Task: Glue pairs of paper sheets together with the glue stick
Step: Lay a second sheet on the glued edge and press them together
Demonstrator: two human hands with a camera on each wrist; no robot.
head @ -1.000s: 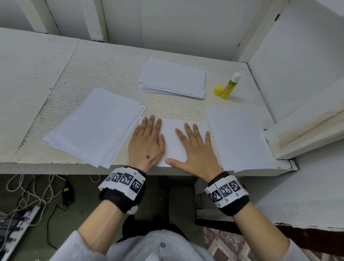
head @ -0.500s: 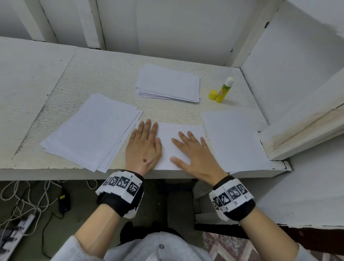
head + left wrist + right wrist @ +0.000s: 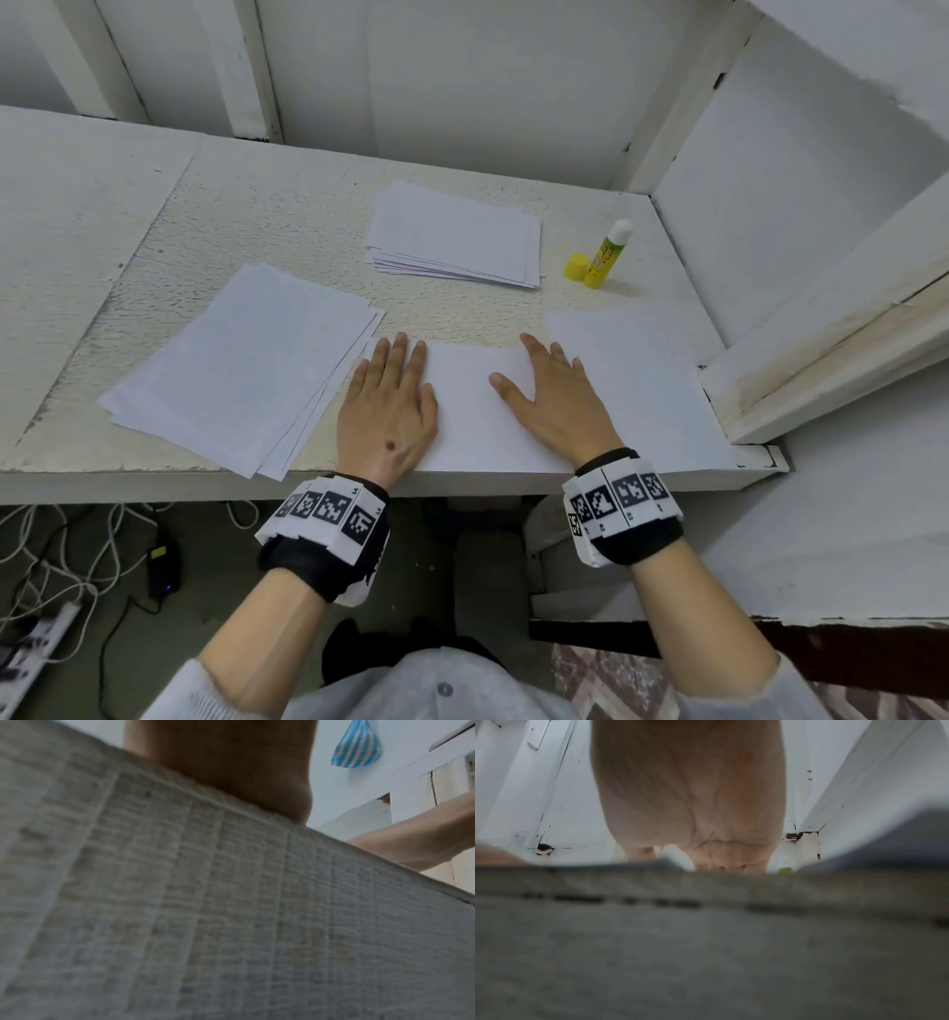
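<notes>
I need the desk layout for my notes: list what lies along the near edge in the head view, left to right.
Fanned paper stack → left hand → middle sheet → right hand → right sheet.

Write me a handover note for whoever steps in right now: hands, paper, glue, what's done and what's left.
Left hand and right hand: both flat, pressing the centre sheet at the table's near edge.
Glue stick stands uncapped at the back right, yellow cap beside it.
Stacks: left stack, back stack; single sheet on the right.
Done: centre sheet apparently being pressed flat.
Left: set it aside, glue the next pair.
</notes>
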